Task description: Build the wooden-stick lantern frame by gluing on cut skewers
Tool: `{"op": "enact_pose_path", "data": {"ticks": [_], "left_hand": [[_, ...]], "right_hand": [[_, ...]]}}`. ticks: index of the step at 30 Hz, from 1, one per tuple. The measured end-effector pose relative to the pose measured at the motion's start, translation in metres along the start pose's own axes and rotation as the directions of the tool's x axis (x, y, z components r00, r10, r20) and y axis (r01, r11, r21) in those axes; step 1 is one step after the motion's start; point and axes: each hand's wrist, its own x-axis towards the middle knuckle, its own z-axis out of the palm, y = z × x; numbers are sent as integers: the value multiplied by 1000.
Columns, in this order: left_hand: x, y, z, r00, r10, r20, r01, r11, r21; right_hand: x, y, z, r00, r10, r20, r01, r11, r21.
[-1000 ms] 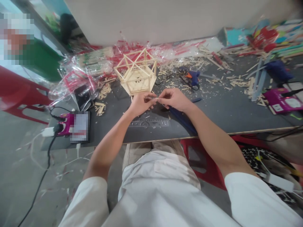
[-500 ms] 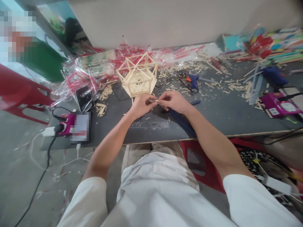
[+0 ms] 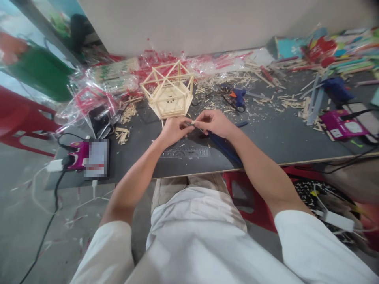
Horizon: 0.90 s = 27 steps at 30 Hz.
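My left hand (image 3: 177, 129) and my right hand (image 3: 213, 123) meet over the middle of the table. Between their fingertips they pinch a small wooden stick piece (image 3: 193, 122), one hand at each side. Just beyond my left hand stands a polygonal frame of thin wooden sticks (image 3: 170, 94). A dark blue tool with long handles (image 3: 226, 149) lies under and beside my right hand. Near the front edge, a clear plastic ruler (image 3: 185, 152) lies flat below my left hand.
A blue glue gun (image 3: 239, 97) and scattered stick offcuts (image 3: 214, 103) lie beyond my right hand. Plastic-wrapped sticks (image 3: 114, 77) line the back. A phone (image 3: 97, 159) and purple power strip (image 3: 77, 155) are left, another purple strip (image 3: 343, 124) right.
The whole view has shifted slightly, with the table's contents appearing a little higher and further left. Both hands keep their pinch on the small piece, whose tilt looks slightly different.
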Motion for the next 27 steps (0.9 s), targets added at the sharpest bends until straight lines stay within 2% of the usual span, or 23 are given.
{"op": "enact_pose_path", "data": {"ticks": [12, 27], "left_hand": [[-1, 3, -1, 999, 33, 5, -33, 999, 22], [1, 1, 1, 1000, -4, 5, 4, 1000, 1]], "right_hand": [[-2, -3, -1, 1000, -4, 25, 5, 999, -34], [-4, -7, -2, 999, 1, 42, 1, 999, -38]]}}
